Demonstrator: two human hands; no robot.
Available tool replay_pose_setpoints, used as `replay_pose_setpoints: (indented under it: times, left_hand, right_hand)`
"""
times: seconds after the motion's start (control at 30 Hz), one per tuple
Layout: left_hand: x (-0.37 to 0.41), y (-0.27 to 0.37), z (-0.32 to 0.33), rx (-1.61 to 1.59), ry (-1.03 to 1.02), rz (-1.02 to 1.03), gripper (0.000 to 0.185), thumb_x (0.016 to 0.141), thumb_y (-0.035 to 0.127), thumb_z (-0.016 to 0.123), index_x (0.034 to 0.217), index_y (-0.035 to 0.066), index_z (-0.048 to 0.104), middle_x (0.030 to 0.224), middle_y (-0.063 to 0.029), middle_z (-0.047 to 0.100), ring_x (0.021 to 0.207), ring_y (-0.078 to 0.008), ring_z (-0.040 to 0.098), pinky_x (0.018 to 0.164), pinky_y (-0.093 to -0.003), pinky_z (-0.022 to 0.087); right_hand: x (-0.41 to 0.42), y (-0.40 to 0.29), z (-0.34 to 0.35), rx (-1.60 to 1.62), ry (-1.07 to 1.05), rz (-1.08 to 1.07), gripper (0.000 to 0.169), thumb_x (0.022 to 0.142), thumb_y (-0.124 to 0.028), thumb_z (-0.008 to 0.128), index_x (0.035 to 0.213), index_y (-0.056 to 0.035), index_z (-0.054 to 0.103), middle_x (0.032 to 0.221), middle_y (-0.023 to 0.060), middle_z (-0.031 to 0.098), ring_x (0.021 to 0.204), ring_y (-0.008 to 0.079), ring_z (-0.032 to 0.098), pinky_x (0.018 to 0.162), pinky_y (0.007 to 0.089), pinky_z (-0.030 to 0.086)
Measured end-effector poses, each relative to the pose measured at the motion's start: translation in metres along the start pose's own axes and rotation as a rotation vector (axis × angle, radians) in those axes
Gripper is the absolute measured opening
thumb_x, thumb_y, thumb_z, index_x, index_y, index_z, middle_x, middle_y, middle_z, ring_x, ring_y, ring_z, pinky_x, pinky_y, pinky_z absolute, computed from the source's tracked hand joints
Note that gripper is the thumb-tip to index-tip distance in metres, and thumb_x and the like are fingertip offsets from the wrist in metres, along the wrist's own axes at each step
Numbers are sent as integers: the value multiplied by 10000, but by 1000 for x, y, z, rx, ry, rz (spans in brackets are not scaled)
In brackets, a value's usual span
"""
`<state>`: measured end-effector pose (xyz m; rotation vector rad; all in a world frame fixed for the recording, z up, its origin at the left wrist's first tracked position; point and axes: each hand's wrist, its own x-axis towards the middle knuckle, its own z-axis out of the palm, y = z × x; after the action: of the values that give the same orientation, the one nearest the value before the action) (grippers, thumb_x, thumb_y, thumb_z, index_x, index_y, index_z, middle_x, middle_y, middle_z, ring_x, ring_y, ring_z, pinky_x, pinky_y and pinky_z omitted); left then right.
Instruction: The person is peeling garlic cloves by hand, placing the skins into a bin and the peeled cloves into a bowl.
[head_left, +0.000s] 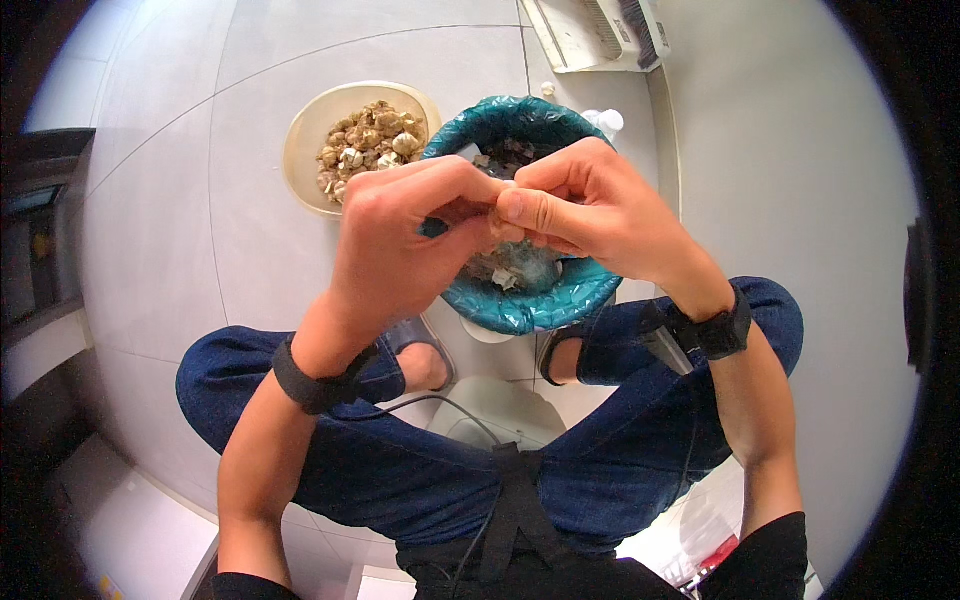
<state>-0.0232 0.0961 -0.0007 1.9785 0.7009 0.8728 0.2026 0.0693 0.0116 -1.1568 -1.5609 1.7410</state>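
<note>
My left hand (409, 240) and my right hand (611, 206) meet fingertip to fingertip above a trash bin with a teal plastic liner (517, 316). Pinched between them is a small pale piece, apparently a garlic clove with papery skin (505, 227); my fingers cover most of it. Inside the bin lie dry skins and other scraps (506, 277), partly hidden by my hands. Left of the bin, a cream plastic bowl (302, 161) rests on the floor, holding a heap of garlic bulbs (367, 146).
A dustpan (574, 37) with a dark-bristled brush (640, 34) lies at the top, near the wall (787, 187). Behind the bin are a white plastic bottle (609, 122) and a small pale round thing (548, 90). My jean-clad knees flank the bin; a cable (450, 403) crosses my lap.
</note>
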Motion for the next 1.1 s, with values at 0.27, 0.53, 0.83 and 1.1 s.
replay_pose_setpoints:
  times: [0.27, 0.53, 0.83, 1.1]
  left_hand:
    - [0, -6, 8, -177, 136, -85, 216, 874, -11, 790, 1077, -13, 716, 934, -102, 766, 874, -149, 765, 787, -257, 609]
    - [1, 0, 6, -604, 108, -401, 244, 1028, 114, 639, 1239, -7, 629, 1043, -48, 705, 883, -80, 630, 778, -225, 500]
    - [-2, 0, 29, -943, 61, -457, 166, 1049, 192, 579, 1130, 49, 553, 954, -15, 591, 811, -39, 455, 722, -212, 375]
    - [-3, 8, 35, -890, 154, -435, 98, 1041, 133, 576, 1075, 48, 544, 996, -10, 608, 917, -44, 553, 822, -233, 474]
  right_hand:
    - [-4, -22, 4, 197, 6, -160, 324, 1065, -238, 624, 889, 25, 691, 676, 4, 598, 577, 52, 519, 542, 226, 401]
    - [-17, -5, -16, -724, 389, -269, 197, 895, 30, 718, 1078, -37, 686, 844, 129, 708, 679, 215, 688, 622, 287, 544]
    - [-16, -4, -5, -853, 338, -264, 108, 881, -12, 772, 970, -58, 729, 778, 81, 719, 674, 187, 707, 602, 266, 537]
    - [-19, -14, 13, -439, 349, -281, 138, 882, -112, 781, 919, -25, 681, 763, 122, 713, 691, 265, 722, 611, 322, 549]
